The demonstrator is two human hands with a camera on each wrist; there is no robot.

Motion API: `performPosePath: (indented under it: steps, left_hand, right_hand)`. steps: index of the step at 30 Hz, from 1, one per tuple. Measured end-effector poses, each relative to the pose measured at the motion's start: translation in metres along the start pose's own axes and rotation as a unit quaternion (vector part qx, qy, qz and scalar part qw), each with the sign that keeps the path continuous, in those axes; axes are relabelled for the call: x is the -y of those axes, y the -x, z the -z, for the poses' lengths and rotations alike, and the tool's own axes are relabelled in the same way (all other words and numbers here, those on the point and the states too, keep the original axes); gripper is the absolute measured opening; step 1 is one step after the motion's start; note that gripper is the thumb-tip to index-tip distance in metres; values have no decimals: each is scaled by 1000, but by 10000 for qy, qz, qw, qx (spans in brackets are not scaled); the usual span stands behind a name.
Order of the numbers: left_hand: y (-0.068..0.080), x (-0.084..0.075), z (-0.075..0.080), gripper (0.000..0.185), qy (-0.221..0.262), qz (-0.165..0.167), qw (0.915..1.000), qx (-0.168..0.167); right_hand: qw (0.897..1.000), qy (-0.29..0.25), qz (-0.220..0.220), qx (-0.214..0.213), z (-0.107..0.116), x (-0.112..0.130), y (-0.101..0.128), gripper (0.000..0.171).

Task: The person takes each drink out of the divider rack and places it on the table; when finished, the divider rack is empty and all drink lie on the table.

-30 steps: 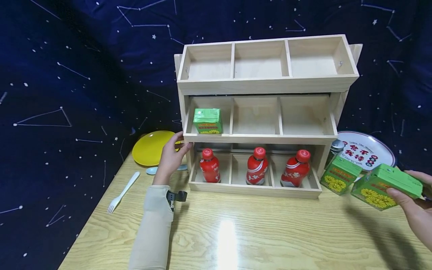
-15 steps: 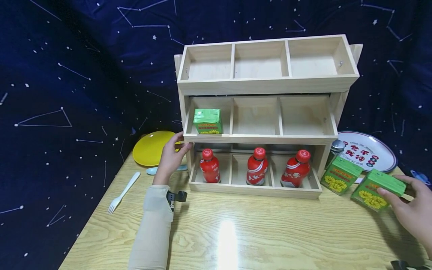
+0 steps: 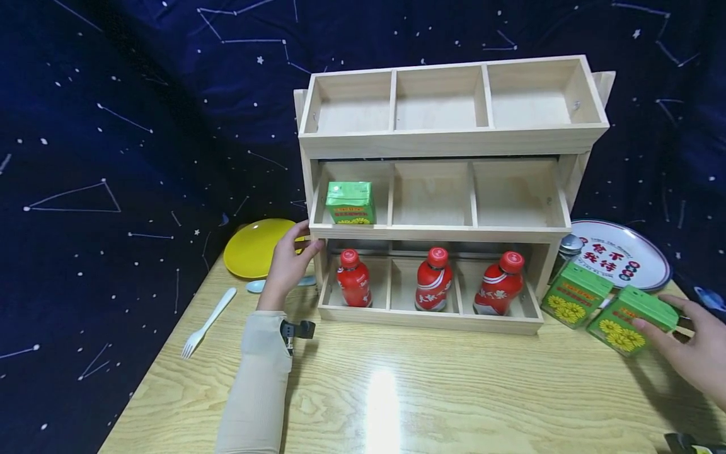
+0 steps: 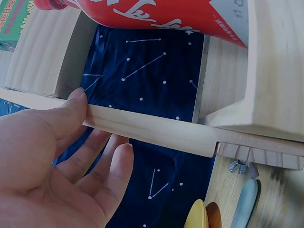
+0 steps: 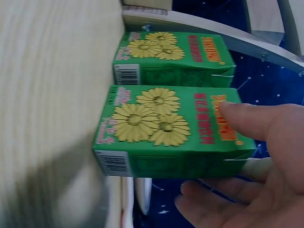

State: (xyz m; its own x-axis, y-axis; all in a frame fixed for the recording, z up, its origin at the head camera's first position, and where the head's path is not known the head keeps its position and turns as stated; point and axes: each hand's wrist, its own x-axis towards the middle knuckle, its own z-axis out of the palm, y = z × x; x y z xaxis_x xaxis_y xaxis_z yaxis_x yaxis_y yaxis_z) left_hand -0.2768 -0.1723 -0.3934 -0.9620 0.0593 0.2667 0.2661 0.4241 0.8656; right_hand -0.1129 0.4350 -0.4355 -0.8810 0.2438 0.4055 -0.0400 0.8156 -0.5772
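Note:
My left hand (image 3: pixel 285 268) holds the left side upright of a three-tier wooden rack (image 3: pixel 448 144). In the left wrist view its thumb lies on one face of the wooden upright (image 4: pixel 154 127), with fingers curled behind. At the far right my right hand (image 3: pixel 696 347) grips a green drink carton (image 3: pixel 631 320) with yellow flowers, thumb on the front face and fingers behind. This carton stands upright, low at the tabletop, right beside a second green carton (image 3: pixel 574 296). A third green carton (image 3: pixel 350 203) sits in the middle tier's left compartment.
Red bottles (image 3: pixel 433 280) occupy the bottom tier, one per compartment. Behind the right cartons are a white plate (image 3: pixel 652 252) with red characters and a metal-lidded jar (image 3: pixel 570 244). A yellow plate (image 3: pixel 249 252), white fork (image 3: pixel 208 323) and light blue utensil (image 3: pixel 255 287) lie left.
My right hand has brought its carton leftward and down to the table beside the second carton. The left hand keeps its hold on the rack.

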Motion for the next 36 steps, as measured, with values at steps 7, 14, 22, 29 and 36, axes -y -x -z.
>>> performPosePath:
  steps: [7, 14, 22, 29, 36]
  left_hand:
    - [0, 0, 1, 52, -16, 39, 10000, -20]
    - [2, 3, 2, 52, 19, 61, 10000, -42]
    - [3, 5, 1, 51, 27, 65, 10000, -48]
    - [1, 4, 0, 50, 67, -3, 10000, -48]
    - [-3, 3, -3, 50, 68, -38, 9999, -70]
  right_hand:
    - [9934, -444, 354, -992, 6, 31, 2, 53]
    - [9912, -507, 756, -958, 15, 100, -1, 47]
    - [9909, -334, 1175, -556, 5, 164, -4, 50]
    - [9688, -1048, 2206, -411, -21, 214, -15, 52]
    - [9554, -1518, 2534, 36, -45, 258, -30, 56]
